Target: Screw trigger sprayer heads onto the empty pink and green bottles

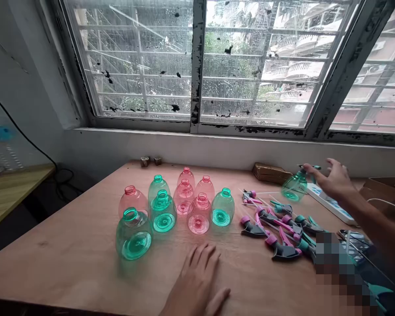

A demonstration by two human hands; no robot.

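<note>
My left hand [199, 281] lies palm down on the wooden table, fingers stretched out, holding nothing. Just beyond its fingertips stand pink bottles [199, 215] and green bottles [134, 237], clear plastic and without caps. My right hand [337, 182] reaches to the table's far right, beside a green spray bottle [295, 186] that has its spray head on. Thumb and fingers are spread at that head; whether they still touch it is hard to see. The bottle stands near the back edge. In front of it lies a pile of loose spray heads [285, 228], pink, green and dark grey, with thin tubes.
A brown block [271, 173] lies along the back wall, with two small blocks [145, 161] at the back left. A white power strip [332, 205] runs below my right forearm, near a cardboard box [383, 193]. A blurred patch [342, 272] hides the lower right. Windows stand behind.
</note>
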